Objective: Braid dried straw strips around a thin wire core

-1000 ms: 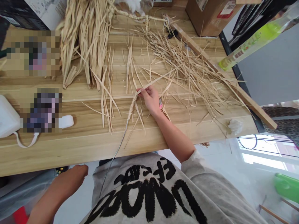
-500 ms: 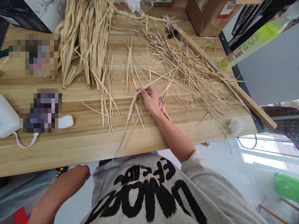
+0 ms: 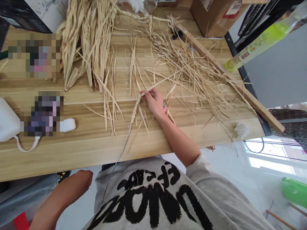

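Observation:
My right hand (image 3: 154, 101) is closed in a pinch on a pale flat fibre strip (image 3: 165, 80), at the upper end of a fibre-wrapped wire (image 3: 136, 110). The wire's bare grey part (image 3: 123, 147) curves down over the table edge onto the shirt. My left hand (image 3: 82, 181) is a loose fist below the table edge, with nothing seen in it; its fingertips are hidden. Cut strips (image 3: 110, 99) lie left of the wrapped wire. A thick bundle of dry fibre (image 3: 83, 41) lies at the upper left.
Loose strips (image 3: 192, 70) are piled at the right beside a long wooden stick (image 3: 254, 103). Behind stand a cardboard box (image 3: 213, 19) and a bottle of yellow-green liquid (image 3: 256, 48). A blurred phone-like object (image 3: 44, 113) and a white cable (image 3: 26, 148) are at left.

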Action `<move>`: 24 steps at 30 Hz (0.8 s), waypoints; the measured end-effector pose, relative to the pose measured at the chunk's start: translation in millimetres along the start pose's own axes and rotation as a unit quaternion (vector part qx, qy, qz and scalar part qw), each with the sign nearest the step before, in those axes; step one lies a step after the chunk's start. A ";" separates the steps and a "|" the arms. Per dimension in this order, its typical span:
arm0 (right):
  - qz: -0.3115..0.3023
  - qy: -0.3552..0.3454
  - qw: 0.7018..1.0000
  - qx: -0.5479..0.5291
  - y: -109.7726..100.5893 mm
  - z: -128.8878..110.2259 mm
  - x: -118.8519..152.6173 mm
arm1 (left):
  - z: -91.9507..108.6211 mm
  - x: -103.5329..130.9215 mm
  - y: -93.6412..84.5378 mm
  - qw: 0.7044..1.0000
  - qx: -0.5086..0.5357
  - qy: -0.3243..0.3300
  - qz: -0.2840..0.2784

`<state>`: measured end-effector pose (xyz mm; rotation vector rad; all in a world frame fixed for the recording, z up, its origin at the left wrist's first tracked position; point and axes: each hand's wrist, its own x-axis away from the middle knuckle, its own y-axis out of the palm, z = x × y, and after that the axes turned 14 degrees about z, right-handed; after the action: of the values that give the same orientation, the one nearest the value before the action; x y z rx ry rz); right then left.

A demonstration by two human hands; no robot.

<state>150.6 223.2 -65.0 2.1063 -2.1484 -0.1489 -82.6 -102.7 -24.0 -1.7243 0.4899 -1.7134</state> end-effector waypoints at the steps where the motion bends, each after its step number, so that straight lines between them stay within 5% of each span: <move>1: 0.001 0.002 1.000 0.001 0.1 -0.7 0.3 | 0.7 0.5 -0.7 1.000 -0.003 -0.003 0.004; 18: -0.011 -0.006 1.000 0.005 -1.2 2.4 -1.2 | 23.6 2.1 -27.8 0.998 0.009 -0.049 -0.034; 24: 0.000 0.001 1.000 0.009 0.3 -0.3 1.3 | 18.6 -1.4 -19.9 0.999 0.017 -0.035 -0.022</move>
<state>150.3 222.0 -64.6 2.1148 -2.1562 -0.1276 -68.0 -84.0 -10.5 -1.7762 0.3915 -1.6771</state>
